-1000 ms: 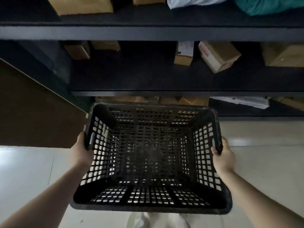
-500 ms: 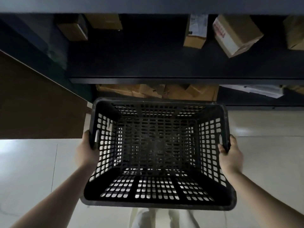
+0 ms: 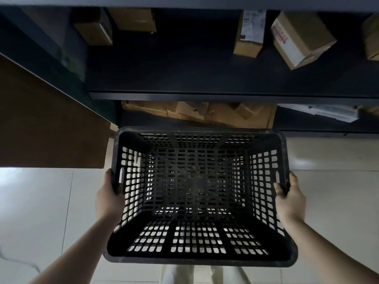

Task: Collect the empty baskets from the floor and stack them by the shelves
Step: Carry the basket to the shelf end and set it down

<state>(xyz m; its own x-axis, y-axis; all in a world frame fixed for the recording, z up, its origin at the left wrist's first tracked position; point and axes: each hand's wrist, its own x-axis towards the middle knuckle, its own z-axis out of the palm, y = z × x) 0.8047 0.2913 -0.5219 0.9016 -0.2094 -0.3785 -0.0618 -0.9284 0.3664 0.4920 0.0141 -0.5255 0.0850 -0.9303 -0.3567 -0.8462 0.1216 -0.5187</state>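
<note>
An empty black perforated plastic basket (image 3: 196, 257) fills the middle of the head view, held level above the pale floor. My left hand (image 3: 107, 198) grips its left rim by the handle slot. My right hand (image 3: 290, 199) grips the right rim, fingers curled over the edge. The basket's far edge is close to the bottom of the dark shelves (image 3: 205, 96) straight ahead. No other basket shows.
Cardboard boxes (image 3: 301, 37) stand on the middle shelf and flattened cardboard (image 3: 196, 113) lies on the lowest one. A brown panel (image 3: 45, 128) juts out at the left. Pale tiled floor (image 3: 37, 212) spreads on both sides; my legs show beneath the basket.
The view has tilted down and come closer to the shelves; the top shelf has left the frame. The basket stays gripped in both hands and sits lower against the shelving.
</note>
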